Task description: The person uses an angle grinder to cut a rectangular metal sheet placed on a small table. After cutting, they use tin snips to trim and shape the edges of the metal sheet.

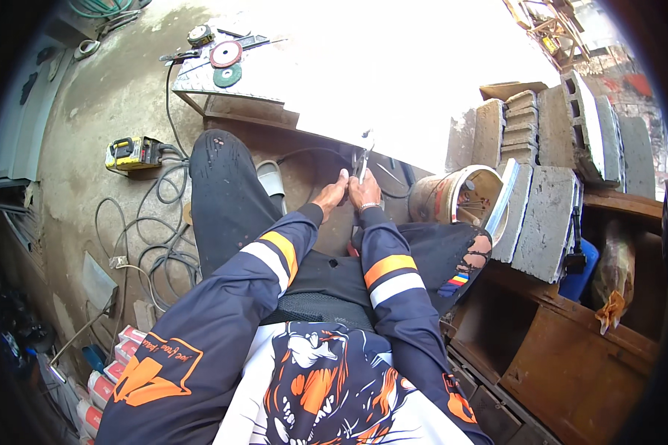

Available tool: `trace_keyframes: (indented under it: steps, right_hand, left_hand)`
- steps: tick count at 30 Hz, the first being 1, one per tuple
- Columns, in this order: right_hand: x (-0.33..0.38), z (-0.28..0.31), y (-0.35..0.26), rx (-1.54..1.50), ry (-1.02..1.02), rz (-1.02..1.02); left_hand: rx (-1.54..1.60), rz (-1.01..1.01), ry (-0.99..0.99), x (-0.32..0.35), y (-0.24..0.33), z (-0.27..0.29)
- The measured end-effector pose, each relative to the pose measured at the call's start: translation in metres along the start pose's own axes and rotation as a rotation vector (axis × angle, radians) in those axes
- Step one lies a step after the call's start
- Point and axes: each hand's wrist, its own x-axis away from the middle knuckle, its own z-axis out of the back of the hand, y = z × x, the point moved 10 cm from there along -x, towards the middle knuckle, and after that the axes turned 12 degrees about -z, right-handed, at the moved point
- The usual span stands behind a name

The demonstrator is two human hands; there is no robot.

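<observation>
Both my hands meet over the floor between my knees, at the near edge of the brightly lit work table [245,102]. My right hand [365,193] is closed round a slim silver plier-like tool [363,157] that points away from me; its tip is washed out by glare. Pressed close beside it, my left hand [332,196] is closed with the thumb up. Something dark shows just past its fingers, too small to name. A black cable [315,150] runs over the floor toward the hands.
Grinding discs [226,54] and a tape measure [200,35] lie on the table. A yellow-black machine [135,154] with coiled cables [172,248] stands at left. At right are a bucket [445,196] holding thin rods, concrete blocks [543,215] and a rusty cabinet [571,356].
</observation>
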Motion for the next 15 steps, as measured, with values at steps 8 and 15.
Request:
trace_keyframes:
  steps: [8, 15]
  right_hand:
    - [-0.006, -0.021, 0.006, -0.105, -0.073, 0.002]
    - [-0.007, -0.023, 0.019, -0.058, 0.031, 0.025]
  left_hand:
    - [0.028, 0.119, -0.094, 0.009, 0.019, -0.007]
    - [-0.382, 0.208, -0.153, -0.002, 0.022, -0.002]
